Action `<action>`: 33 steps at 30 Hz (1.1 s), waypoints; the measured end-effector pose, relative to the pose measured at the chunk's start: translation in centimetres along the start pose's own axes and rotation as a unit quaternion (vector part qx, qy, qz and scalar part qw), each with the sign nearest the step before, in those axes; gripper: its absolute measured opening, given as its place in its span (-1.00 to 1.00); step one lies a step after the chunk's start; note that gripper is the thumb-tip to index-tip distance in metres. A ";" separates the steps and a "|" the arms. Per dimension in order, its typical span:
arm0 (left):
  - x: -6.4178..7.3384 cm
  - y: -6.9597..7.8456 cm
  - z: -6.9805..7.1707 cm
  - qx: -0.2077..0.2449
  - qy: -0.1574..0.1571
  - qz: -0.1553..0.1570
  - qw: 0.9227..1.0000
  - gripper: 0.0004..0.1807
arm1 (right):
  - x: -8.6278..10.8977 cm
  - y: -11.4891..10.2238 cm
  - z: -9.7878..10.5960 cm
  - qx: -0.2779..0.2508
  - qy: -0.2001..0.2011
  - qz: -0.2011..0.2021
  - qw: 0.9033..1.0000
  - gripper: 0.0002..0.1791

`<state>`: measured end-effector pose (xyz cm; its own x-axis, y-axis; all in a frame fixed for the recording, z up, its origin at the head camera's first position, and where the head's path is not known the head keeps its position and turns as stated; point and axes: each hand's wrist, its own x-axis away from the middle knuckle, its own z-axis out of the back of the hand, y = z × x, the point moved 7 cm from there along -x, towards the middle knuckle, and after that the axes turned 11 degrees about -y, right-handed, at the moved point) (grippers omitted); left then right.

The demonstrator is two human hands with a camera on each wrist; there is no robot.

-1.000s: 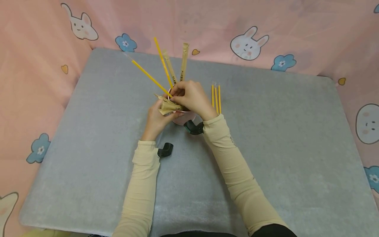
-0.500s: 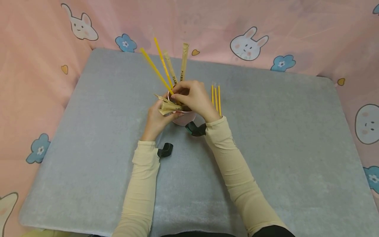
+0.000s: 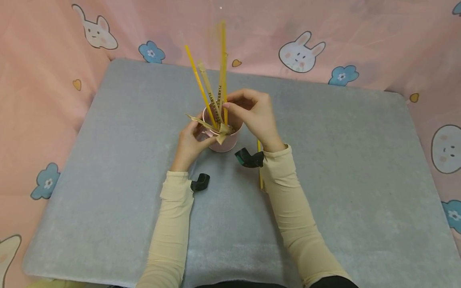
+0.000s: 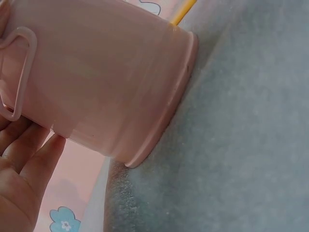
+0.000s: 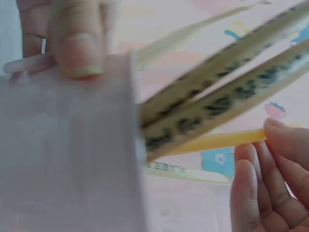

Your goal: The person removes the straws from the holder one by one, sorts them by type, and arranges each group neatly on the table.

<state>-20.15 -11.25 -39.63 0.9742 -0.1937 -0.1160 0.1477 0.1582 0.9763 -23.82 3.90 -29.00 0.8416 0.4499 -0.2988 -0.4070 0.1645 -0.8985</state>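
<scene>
My left hand (image 3: 189,146) grips the left side of a small pink bucket (image 3: 224,145), its thumb at the rim. In the left wrist view the bucket (image 4: 106,72) shows a loop on its wall, with fingers against its side. Between the thumb and fingertips of my right hand (image 3: 257,114) is a yellow straw (image 3: 224,60), nearly upright, its lower end inside the bucket. Another yellow straw (image 3: 196,76) leans left in it, beside printed paper-wrapped straws (image 3: 208,86). Tan paper pieces (image 3: 222,137) hang over the front rim. The right wrist view shows the pinched straw (image 5: 217,141) behind wrapped ones.
Yellow straws (image 3: 261,182) lie on the grey tabletop (image 3: 345,160), mostly hidden under my right wrist. Black wrist cameras (image 3: 249,158) stick out from both sleeves. A pink curtain (image 3: 252,24) with rabbits and flowers stands behind the table.
The pinched yellow straw has swung from leaning left to nearly upright. My right hand has shifted right and a little away, uncovering more of the bucket's mouth. The left hand stays put.
</scene>
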 end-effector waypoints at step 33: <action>0.0 0.1 0.1 -0.004 0.007 -0.015 1.000 -0.14 | 2.8 -2.4 7.2 -0.158 0.199 0.108 0.961 -0.88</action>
<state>-20.20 -11.36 -39.48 0.9714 -0.1852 -0.1486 0.1790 0.1603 0.9707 -23.08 11.07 -25.37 0.8438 0.0624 -0.5329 -0.5128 -0.1986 -0.8352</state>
